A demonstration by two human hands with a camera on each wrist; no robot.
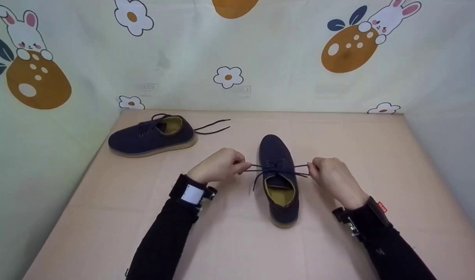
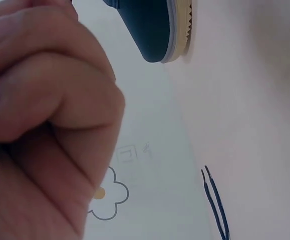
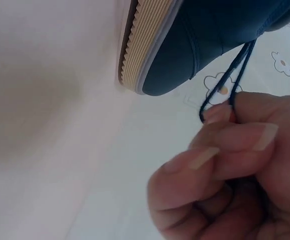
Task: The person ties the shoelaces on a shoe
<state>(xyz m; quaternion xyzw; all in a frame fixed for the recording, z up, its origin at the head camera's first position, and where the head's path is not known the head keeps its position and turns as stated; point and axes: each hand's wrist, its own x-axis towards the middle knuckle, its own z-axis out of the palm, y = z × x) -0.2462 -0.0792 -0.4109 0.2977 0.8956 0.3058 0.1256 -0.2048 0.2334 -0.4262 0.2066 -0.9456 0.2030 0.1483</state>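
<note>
A dark navy shoe [image 1: 275,151] with a yellowish lining stands on the table between my hands, toe pointing away. Its dark shoelace [image 1: 256,170] is drawn out to both sides over the tongue. On the left side, my left hand [image 1: 221,165] pinches a loop of the lace between thumb and curled fingers. My right hand [image 1: 334,179] pinches the lace on the other side, and the right wrist view shows the doubled strand running from the shoe [image 3: 205,45] into the fingertips. A loose lace end hangs down by the shoe's left side.
A second navy shoe [image 1: 151,138] stands at the back left, toe to the left, with its lace ends [image 1: 214,128] trailing right. The pinkish table [image 1: 338,132] meets a patterned cloth wall [image 1: 183,58] at the back and sides.
</note>
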